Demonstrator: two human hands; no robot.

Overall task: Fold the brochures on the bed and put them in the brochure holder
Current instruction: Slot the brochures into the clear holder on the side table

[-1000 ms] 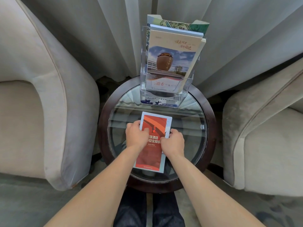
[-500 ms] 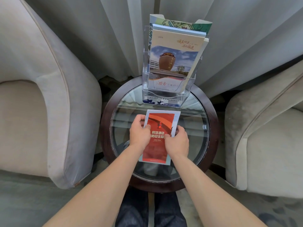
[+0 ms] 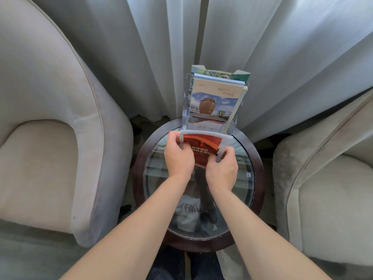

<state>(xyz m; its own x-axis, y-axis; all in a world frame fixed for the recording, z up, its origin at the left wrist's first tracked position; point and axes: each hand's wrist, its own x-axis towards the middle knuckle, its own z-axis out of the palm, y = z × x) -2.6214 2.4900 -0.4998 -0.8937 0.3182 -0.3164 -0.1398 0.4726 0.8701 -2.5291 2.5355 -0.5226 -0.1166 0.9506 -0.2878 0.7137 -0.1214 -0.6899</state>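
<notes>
A folded red brochure [image 3: 202,148] with white edges is held upright just in front of the clear acrylic brochure holder [image 3: 186,110], its top edge at the holder's lowest front pocket. My left hand [image 3: 178,157] grips its left edge and my right hand [image 3: 223,168] pinches its lower right edge. The holder stands at the far side of the round table and carries a brochure with a brown jar picture [image 3: 214,102] and a green-patterned brochure [image 3: 222,74] behind it. The red brochure's lower part is hidden by my hands.
The round glass-topped table [image 3: 257,158] has a dark wooden rim. A beige armchair [image 3: 50,128] stands to its left and another armchair [image 3: 327,178] to its right. Pale curtains [image 3: 141,57] hang right behind the holder. My legs show below the table.
Both hands have lifted the red brochure off the glass and carried it away from me, up to the holder's front. The camera view has tilted upward.
</notes>
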